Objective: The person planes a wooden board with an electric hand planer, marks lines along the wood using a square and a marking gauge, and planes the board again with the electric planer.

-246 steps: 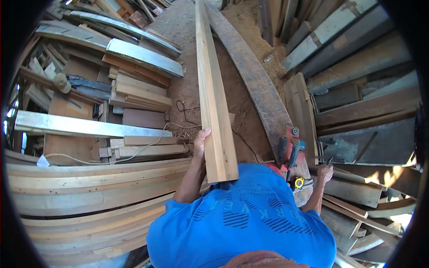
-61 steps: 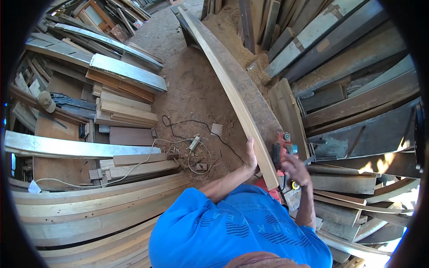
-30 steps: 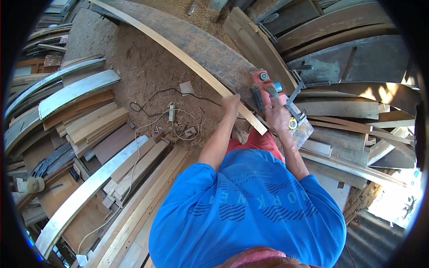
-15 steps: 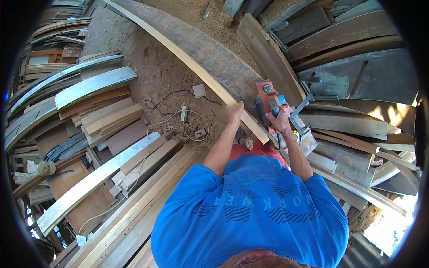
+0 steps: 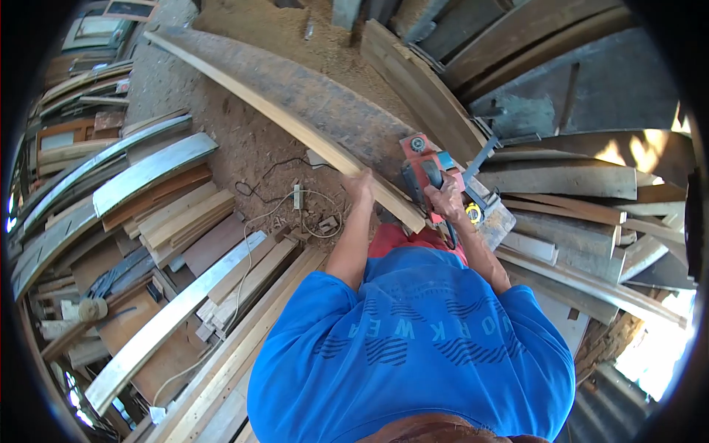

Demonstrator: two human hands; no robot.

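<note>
— Fingers of my left hand: state?
— Closed on the left edge of the pale plank, a little short of its near end. Some of those fingers are hidden against the wood, so their exact placing I cannot tell.
— Position of the plank?
— Slantwise, far left to near right, along the left side of a long weathered board. Its near end comes just ahead of my red shorts.
— Right hand?
— Wrapped round the dark handle of the red power tool; a narrow grip. The tool sits just right of the plank, by the near end (whether the two touch, I cannot tell from above).
— Items near it?
— Yellow tape measure, just right of my right hand. Grey metal bar standing out slantwise, right of the tool.
— Surroundings, left and right?
— Left: white socket block on the brown ground, then stacked boards farther left. Right: more long timber, lying in layers.
— Far side?
— Sawdust spread beyond the weathered board.
</note>
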